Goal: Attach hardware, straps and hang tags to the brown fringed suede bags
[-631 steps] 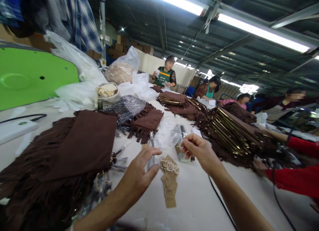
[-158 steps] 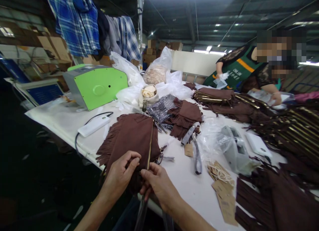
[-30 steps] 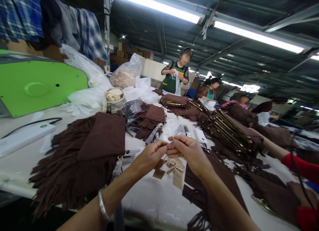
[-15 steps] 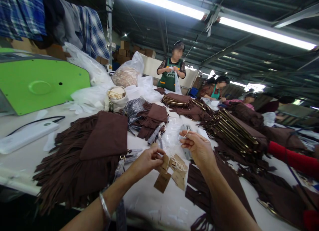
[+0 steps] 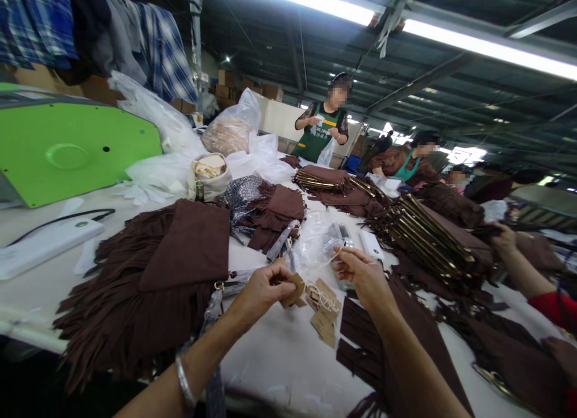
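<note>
My left hand point(image 5: 273, 283) pinches a brown cardboard hang tag point(image 5: 295, 290) above the white table. Closed at the fingertips, my right hand point(image 5: 363, 277) holds the end of a white string point(image 5: 331, 259) that stretches toward the tag. Just below lie more kraft hang tags point(image 5: 325, 322) with a tangle of white strings on them. To the left of my left hand rests a dark brown fringed bag point(image 5: 187, 247), its flap smooth and its fringe spread out. Another brown fringed piece point(image 5: 358, 334) lies partly under my right forearm.
A stack of brown bags with brass frames point(image 5: 424, 235) stands at the right, where a co-worker's hand point(image 5: 505, 241) reaches in. A green machine point(image 5: 76, 154) and a white power strip point(image 5: 54, 247) occupy the left. Two more co-workers point(image 5: 322, 127) are across the table.
The tag in my left hand has been lifted and turned. My right hand has lowered slightly, with the string drawn out. At the right, a co-worker's hand has come onto the bags.
</note>
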Demonstrator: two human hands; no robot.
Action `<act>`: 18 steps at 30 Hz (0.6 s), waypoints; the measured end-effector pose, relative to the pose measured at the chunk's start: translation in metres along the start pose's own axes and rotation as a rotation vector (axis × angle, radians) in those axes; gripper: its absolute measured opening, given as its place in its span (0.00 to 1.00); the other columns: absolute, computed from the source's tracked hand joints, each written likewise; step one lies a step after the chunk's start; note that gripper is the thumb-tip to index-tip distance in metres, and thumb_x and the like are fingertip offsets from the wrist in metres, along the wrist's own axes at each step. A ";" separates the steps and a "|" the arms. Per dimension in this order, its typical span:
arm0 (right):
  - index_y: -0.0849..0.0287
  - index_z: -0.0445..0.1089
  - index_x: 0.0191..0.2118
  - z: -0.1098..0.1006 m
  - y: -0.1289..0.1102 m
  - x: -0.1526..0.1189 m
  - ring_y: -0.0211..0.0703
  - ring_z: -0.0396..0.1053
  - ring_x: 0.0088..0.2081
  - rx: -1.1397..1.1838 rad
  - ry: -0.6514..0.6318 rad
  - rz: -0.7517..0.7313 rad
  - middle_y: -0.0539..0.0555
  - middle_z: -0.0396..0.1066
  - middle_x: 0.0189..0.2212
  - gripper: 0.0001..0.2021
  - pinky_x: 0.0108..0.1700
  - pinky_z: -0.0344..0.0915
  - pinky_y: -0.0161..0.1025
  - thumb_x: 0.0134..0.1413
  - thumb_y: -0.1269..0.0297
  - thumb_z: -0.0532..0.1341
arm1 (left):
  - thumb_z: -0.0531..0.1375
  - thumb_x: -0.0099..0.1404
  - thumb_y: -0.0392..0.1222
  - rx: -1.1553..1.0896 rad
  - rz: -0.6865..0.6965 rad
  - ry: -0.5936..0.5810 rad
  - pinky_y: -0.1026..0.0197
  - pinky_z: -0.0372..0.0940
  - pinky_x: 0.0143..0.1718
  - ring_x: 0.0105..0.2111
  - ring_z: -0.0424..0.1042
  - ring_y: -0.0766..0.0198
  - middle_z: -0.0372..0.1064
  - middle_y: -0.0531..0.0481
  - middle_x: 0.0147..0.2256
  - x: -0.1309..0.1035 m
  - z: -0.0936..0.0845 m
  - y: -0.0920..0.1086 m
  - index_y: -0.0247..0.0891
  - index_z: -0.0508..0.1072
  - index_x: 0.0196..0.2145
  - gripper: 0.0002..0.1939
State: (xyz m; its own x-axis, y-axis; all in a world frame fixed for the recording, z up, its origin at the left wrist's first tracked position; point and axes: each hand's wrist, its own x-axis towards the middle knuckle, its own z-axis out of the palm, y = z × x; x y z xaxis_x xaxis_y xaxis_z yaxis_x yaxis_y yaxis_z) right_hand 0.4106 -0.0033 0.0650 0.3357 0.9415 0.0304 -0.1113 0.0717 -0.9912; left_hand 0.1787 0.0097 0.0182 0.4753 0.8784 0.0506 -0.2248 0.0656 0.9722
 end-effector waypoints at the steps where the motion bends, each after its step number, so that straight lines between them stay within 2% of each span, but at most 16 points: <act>1: 0.63 0.78 0.34 -0.005 0.004 0.002 0.38 0.70 0.23 0.013 0.011 0.022 0.54 0.76 0.27 0.15 0.22 0.66 0.32 0.38 0.60 0.73 | 0.68 0.52 0.45 0.015 0.003 0.002 0.64 0.60 0.28 0.25 0.66 0.67 0.70 0.51 0.27 0.000 -0.001 0.003 0.33 0.73 0.30 0.13; 4: 0.62 0.77 0.34 -0.019 0.010 0.005 0.39 0.70 0.24 0.092 0.041 0.058 0.53 0.75 0.27 0.15 0.22 0.65 0.32 0.37 0.62 0.74 | 0.68 0.53 0.46 0.047 0.012 -0.015 0.64 0.60 0.28 0.25 0.65 0.67 0.70 0.51 0.26 -0.002 -0.005 0.011 0.33 0.75 0.31 0.13; 7: 0.59 0.76 0.35 -0.028 0.008 0.005 0.39 0.71 0.27 0.221 0.008 0.067 0.53 0.76 0.32 0.14 0.23 0.66 0.32 0.39 0.63 0.74 | 0.68 0.53 0.44 0.008 0.010 -0.040 0.64 0.60 0.30 0.26 0.64 0.68 0.70 0.51 0.27 -0.003 -0.011 0.017 0.33 0.76 0.31 0.12; 9: 0.56 0.74 0.35 -0.030 0.005 0.004 0.37 0.71 0.27 0.312 -0.011 0.091 0.51 0.77 0.36 0.13 0.22 0.65 0.30 0.41 0.64 0.73 | 0.68 0.53 0.43 -0.026 -0.007 -0.057 0.65 0.60 0.30 0.25 0.64 0.68 0.69 0.52 0.25 -0.003 -0.012 0.018 0.33 0.75 0.29 0.11; 12: 0.53 0.72 0.35 -0.025 0.003 0.000 0.35 0.70 0.25 0.388 -0.036 0.135 0.48 0.76 0.31 0.15 0.23 0.65 0.29 0.41 0.63 0.74 | 0.68 0.53 0.44 -0.003 -0.028 -0.096 0.65 0.58 0.29 0.23 0.62 0.69 0.66 0.54 0.22 -0.003 -0.009 0.018 0.33 0.73 0.28 0.12; 15: 0.55 0.71 0.38 -0.016 0.005 -0.003 0.35 0.69 0.24 0.327 -0.119 0.160 0.48 0.74 0.26 0.17 0.24 0.64 0.29 0.41 0.61 0.74 | 0.67 0.53 0.46 0.060 -0.039 -0.108 0.65 0.57 0.27 0.22 0.61 0.69 0.64 0.56 0.23 -0.003 -0.001 0.018 0.33 0.73 0.30 0.13; 18: 0.58 0.71 0.39 -0.013 0.013 -0.002 0.35 0.68 0.23 0.163 -0.167 0.122 0.49 0.73 0.25 0.18 0.25 0.64 0.31 0.44 0.56 0.72 | 0.65 0.57 0.47 0.046 0.010 -0.102 0.64 0.59 0.30 0.25 0.62 0.69 0.64 0.55 0.27 -0.004 0.002 0.022 0.35 0.72 0.36 0.14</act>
State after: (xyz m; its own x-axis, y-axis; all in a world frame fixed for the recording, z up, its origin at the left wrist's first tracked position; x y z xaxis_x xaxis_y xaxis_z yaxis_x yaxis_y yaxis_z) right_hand 0.4208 -0.0090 0.0499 0.1532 0.9868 -0.0534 -0.2954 -0.0058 -0.9554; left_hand 0.1737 0.0066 0.0394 0.5581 0.8258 0.0810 -0.1921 0.0336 0.9808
